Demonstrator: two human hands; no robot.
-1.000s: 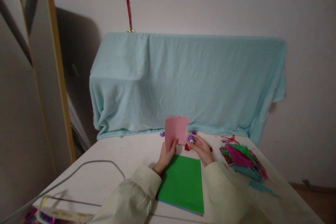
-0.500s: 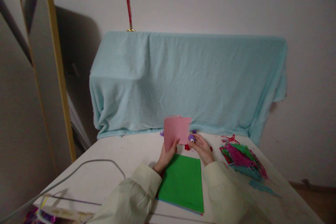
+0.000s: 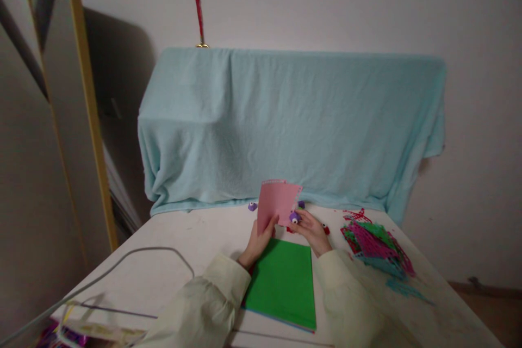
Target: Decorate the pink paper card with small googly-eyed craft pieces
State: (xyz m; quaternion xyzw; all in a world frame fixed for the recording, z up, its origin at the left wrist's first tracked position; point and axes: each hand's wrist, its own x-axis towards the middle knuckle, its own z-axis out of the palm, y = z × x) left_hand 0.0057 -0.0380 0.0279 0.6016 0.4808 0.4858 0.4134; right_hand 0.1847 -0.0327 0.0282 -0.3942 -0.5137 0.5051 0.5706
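Nearest you, at the table's [image 3: 163, 277] front left edge, lies a blurred clutter of pale and purple bits, and a grey cable [image 3: 134, 256] loops across the white top toward it. Your two pale sleeves reach forward on either side of a stack of paper [image 3: 282, 285] with a green sheet on top, lying flat between your forearms. Just beyond it your left hand [image 3: 258, 242] pinches the lower edge of a pink sheet [image 3: 277, 206], thumb in front and fingers behind, holding it upright above the table. Your right hand [image 3: 313, 232] is closed around a small purple punch [image 3: 294, 218], which sits against the pink sheet's lower right edge; whether the paper is inside its slot is too small to tell. To the right of that hand lies a heap of punched paper scraps [image 3: 375, 247] in red, magenta, green and blue, with a few loose bits near it. Further back, another small purple punch [image 3: 252, 206] rests on the table, left of the pink sheet. Behind everything, a light blue blanket [image 3: 285, 125] drapes over something bulky against the wall, with a red ribbon [image 3: 199, 16] sticking up above it, and a gold-framed mirror [image 3: 77, 98] leans at the far left.
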